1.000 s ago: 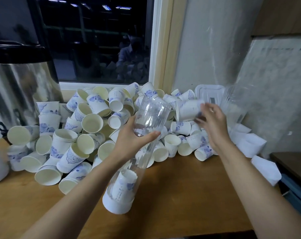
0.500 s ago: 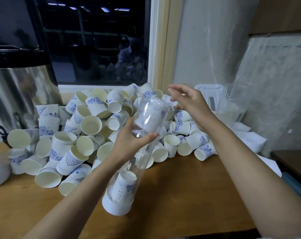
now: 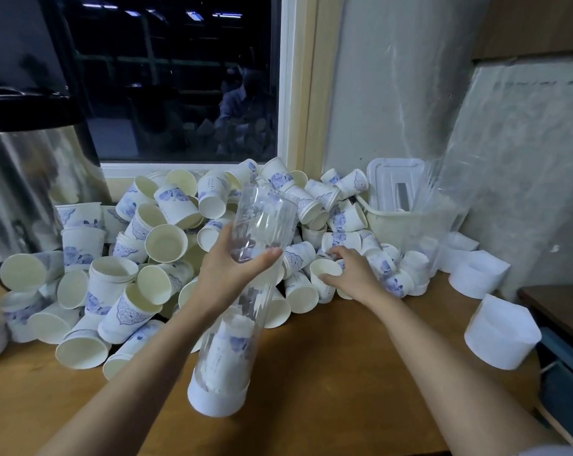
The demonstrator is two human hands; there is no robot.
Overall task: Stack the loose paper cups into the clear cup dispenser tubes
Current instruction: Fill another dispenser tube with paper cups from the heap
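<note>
Okay, left hand [image 3: 235, 271] is wrapped round the clear dispenser tube [image 3: 265, 222] above its middle, thumb across the near side, fingers curled behind. The tube's long axis runs from its white base cap [image 3: 217, 398], low and near over the wooden table [image 3: 344, 373], up and away to the open mouth, which leans right toward the window frame. Whether the cap touches the wood, can't tell. Nested cups [image 3: 229, 343] sit inside at the bottom end. Right hand [image 3: 357, 274] is down in the cup pile [image 3: 130, 258], thumb and curled fingers round one loose cup [image 3: 326, 269] lying on its side, rim facing left. The pile fills the back of the table to the sill, with bare wood in front between the forearms. White caps [image 3: 502, 337] and a pale basket [image 3: 410, 222] crowd the right edge.
</note>
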